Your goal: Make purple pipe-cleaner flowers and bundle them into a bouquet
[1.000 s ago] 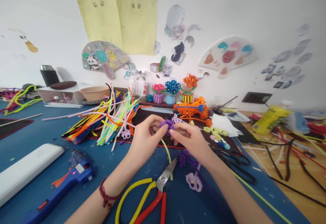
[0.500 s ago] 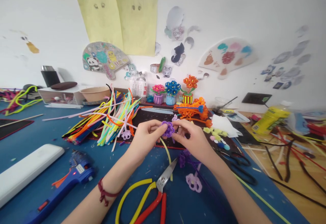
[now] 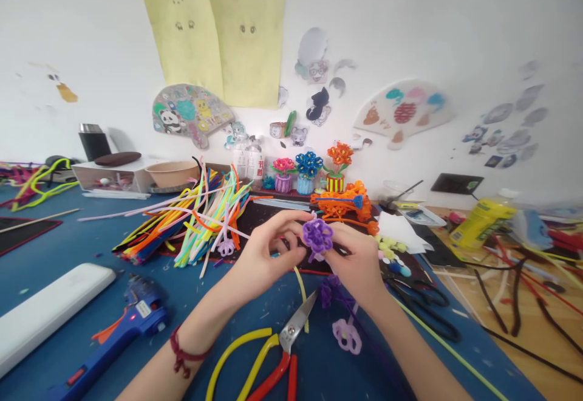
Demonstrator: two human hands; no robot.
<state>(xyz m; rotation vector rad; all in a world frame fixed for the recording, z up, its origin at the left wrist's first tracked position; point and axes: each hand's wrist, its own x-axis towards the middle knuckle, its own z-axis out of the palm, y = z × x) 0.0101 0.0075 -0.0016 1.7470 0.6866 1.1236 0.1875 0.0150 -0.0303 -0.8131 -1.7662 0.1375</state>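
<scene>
A purple pipe-cleaner flower (image 3: 317, 235) is held up between both hands above the blue table (image 3: 191, 304). My left hand (image 3: 266, 259) pinches its left edge with thumb and fingers, a red cord on the wrist. My right hand (image 3: 356, 263) grips the flower from the right and below. A yellow-green stem (image 3: 301, 285) hangs down from under the flower. On the table just beneath lie a dark purple twisted piece (image 3: 326, 288) and a pale lilac flower (image 3: 347, 335).
Scissors with red and yellow handles (image 3: 277, 355) lie near the front edge, a blue glue gun (image 3: 122, 328) and a white case (image 3: 45, 313) at left. A heap of coloured pipe cleaners (image 3: 195, 215) lies behind, black scissors (image 3: 423, 298) at right, small flower pots (image 3: 310, 173) by the wall.
Both hands have lifted the purple flower slightly and turned it so its face shows toward me. The view has tilted a little; nothing on the table moved.
</scene>
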